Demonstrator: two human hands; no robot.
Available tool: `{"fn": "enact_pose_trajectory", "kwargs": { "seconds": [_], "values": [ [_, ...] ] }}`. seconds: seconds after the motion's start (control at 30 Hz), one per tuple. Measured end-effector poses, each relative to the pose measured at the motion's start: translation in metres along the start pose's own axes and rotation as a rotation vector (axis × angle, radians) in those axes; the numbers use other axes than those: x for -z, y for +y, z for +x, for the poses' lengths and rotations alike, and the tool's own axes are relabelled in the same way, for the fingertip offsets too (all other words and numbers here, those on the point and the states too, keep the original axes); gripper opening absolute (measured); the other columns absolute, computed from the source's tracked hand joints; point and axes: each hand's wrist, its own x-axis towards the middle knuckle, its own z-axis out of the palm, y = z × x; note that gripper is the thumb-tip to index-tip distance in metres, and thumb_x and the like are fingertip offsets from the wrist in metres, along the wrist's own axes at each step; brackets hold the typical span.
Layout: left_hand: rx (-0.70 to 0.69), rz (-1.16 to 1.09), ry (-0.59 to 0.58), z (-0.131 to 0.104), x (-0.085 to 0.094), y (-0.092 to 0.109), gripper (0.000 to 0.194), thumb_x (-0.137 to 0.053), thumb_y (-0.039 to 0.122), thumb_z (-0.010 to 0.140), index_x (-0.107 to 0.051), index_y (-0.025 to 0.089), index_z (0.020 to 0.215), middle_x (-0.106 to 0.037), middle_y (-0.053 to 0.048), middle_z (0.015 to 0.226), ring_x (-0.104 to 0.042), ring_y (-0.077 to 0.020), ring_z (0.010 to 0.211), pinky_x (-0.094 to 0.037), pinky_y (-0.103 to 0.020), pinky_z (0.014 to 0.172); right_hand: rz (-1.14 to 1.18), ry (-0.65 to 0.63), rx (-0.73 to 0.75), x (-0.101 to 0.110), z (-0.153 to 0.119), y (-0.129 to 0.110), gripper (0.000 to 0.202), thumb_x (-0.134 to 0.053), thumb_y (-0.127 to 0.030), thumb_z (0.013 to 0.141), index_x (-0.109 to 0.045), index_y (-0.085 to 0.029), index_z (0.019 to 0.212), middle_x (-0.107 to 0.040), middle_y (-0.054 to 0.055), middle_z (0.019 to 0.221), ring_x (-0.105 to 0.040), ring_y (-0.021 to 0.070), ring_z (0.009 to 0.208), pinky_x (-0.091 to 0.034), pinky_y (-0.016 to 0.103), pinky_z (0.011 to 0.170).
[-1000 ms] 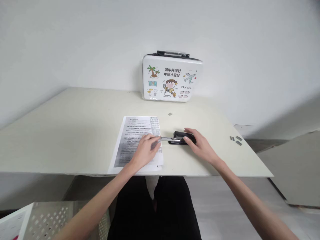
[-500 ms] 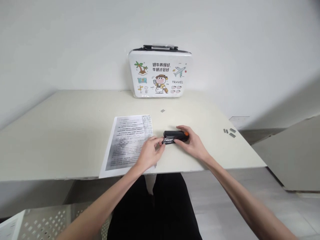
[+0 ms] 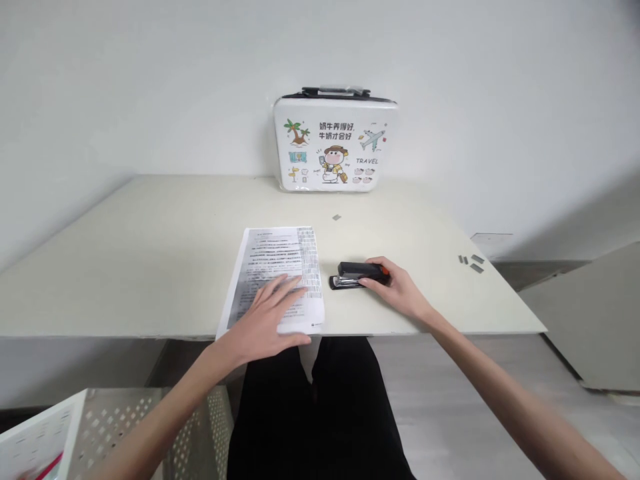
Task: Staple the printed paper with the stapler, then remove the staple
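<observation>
A black stapler (image 3: 349, 277) with an orange spot at its rear rests on the table, its front end pointing left. My right hand (image 3: 395, 287) grips the rear half of it, thumb on the near side and fingers on the far side. Left of the stapler lies a printed sheet of paper (image 3: 260, 257), its bottom edge close to the table's front edge. Over the lower part of this paper is my left hand (image 3: 270, 320), palm down with fingers spread. Whether it presses on the sheet or hovers just above, I cannot tell.
A white carry case (image 3: 336, 143) with cartoon prints stands against the wall. One small strip of staples (image 3: 337, 217) lies on the table (image 3: 165, 267) before it. Several more staple strips (image 3: 471, 261) lie near the right edge. Below left is a perforated plastic basket (image 3: 115, 417).
My left hand has let go of the stapler's front end and moved left onto the paper, its fingers opening out. My right hand stays on the stapler. The whole view has shifted slightly.
</observation>
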Motion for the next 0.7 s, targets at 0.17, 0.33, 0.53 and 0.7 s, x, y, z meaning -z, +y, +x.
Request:
{"fn": "enact_pose_trajectory", "kwargs": {
  "seconds": [0.17,0.33,0.53,0.7],
  "values": [
    [-0.010,0.054,0.091,-0.015,-0.015,0.002,0.081,-0.053,0.068,0.102,-0.023,0.037,0.170,-0.033,-0.003,0.174,-0.026,-0.0328,0.161,-0.021,-0.053,0.132,-0.009,-0.125,-0.009,0.004,-0.007,-0.002,0.039,-0.063,-0.058,0.098,-0.062,-0.027,0.122,-0.071,0.008,0.120,-0.067,0.0273,0.109,-0.057,0.043,0.096],
    [0.036,-0.029,0.076,-0.002,-0.025,0.023,0.093,-0.049,0.075,0.100,-0.008,0.033,0.172,-0.022,-0.007,0.177,-0.018,-0.0326,0.164,-0.021,-0.053,0.132,-0.033,-0.182,-0.005,0.006,-0.012,-0.003,0.042,-0.062,-0.060,0.098,-0.061,-0.027,0.123,-0.070,0.009,0.122,-0.066,0.0286,0.113,-0.058,0.043,0.095],
    [0.064,-0.209,0.029,0.012,-0.017,0.030,0.101,-0.053,0.078,0.096,-0.006,0.033,0.172,-0.020,-0.010,0.178,-0.020,-0.0367,0.163,-0.028,-0.055,0.128,-0.186,-0.274,0.012,0.020,-0.004,-0.014,0.044,-0.063,-0.062,0.097,-0.062,-0.026,0.124,-0.073,0.009,0.117,-0.066,0.0270,0.100,-0.056,0.044,0.091],
    [0.077,-0.224,0.050,0.032,-0.005,0.020,0.067,-0.044,0.071,0.104,-0.047,0.033,0.160,-0.021,-0.006,0.178,-0.019,-0.0381,0.163,-0.027,-0.057,0.128,-0.288,-0.341,0.062,0.032,0.005,-0.027,0.043,-0.061,-0.064,0.097,-0.067,-0.027,0.117,-0.075,0.007,0.109,-0.065,0.0254,0.090,-0.055,0.044,0.088]
  ]
}}
